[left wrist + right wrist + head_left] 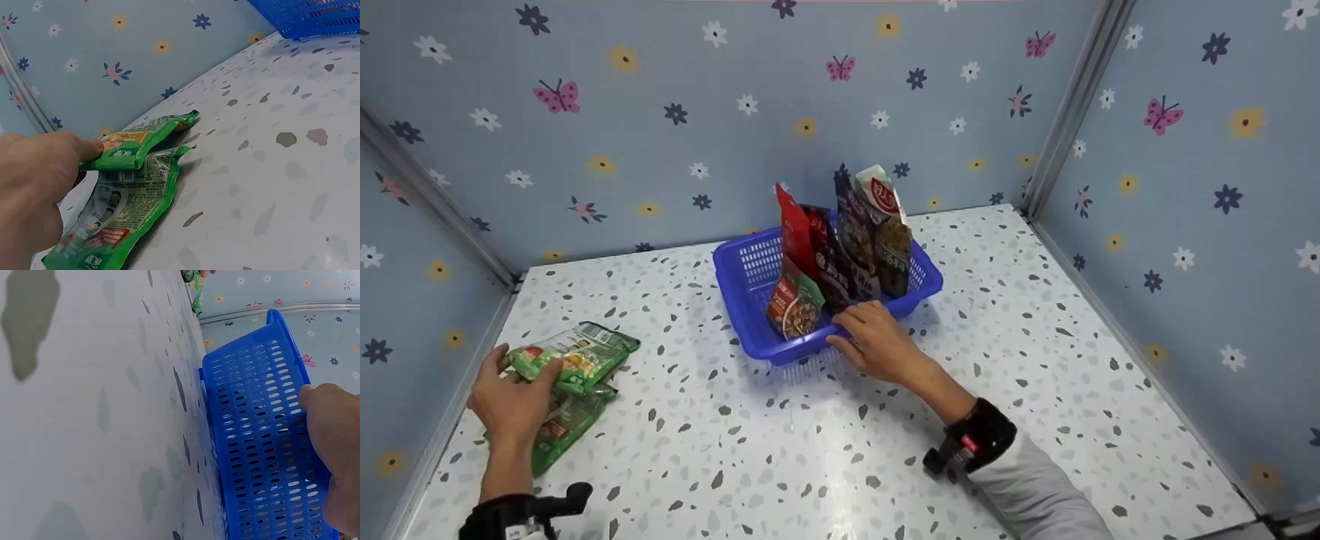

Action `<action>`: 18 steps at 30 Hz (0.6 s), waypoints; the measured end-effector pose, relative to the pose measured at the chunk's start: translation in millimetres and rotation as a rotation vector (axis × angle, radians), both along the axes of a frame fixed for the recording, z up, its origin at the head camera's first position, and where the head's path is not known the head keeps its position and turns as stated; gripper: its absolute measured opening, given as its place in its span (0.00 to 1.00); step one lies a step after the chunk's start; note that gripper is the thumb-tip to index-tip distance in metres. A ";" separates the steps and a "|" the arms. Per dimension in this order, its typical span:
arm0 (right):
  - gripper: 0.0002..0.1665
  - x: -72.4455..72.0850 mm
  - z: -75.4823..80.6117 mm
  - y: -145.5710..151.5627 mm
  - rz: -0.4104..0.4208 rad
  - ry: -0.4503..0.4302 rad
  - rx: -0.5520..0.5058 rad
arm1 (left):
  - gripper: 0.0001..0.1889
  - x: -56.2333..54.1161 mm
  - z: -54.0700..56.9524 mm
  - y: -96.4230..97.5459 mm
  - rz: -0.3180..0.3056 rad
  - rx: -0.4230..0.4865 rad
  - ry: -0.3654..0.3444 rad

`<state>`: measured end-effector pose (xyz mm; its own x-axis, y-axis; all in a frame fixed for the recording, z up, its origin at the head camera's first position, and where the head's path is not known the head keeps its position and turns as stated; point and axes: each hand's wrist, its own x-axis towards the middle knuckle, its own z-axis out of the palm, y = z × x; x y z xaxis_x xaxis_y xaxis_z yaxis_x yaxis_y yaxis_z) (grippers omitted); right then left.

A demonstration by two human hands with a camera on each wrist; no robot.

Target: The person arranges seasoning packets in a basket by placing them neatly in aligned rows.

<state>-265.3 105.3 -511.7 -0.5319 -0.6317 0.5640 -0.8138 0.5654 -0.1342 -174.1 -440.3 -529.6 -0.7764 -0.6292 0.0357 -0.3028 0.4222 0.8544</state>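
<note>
My left hand (514, 397) pinches a green food packet (585, 352) between thumb and fingers at its near end. Under it lies a second green packet (121, 208), which the upper one overlaps. In the head view my right hand (883, 346) grips the near rim of a blue plastic basket (761, 350). The right wrist view shows its thumb (308, 398) at the rim, while the other fingers are hidden. Inside the basket stand a red packet (795, 232), a small red-and-green packet (795, 307) leaning low in front, and several dark packets (856, 240).
The speckled white tabletop (780, 465) runs back to a blue wall (750, 150) with flowers and butterflies. A similar side panel (1200, 225) bounds the right. The basket stands towards the back middle, the loose green packets at the left.
</note>
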 end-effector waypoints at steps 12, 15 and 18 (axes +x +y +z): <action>0.17 0.4 -0.5 -0.6 -0.006 -0.004 -0.008 | 0.34 -15.9 26.4 30.9 0.115 0.485 0.287; 0.17 0.0 0.4 -0.6 -0.009 -0.007 -0.004 | 0.31 -18.8 35.2 40.0 0.103 0.460 0.286; 0.18 0.5 -0.9 -0.4 -0.017 -0.012 0.008 | 0.30 -19.6 42.1 49.9 0.067 0.374 0.285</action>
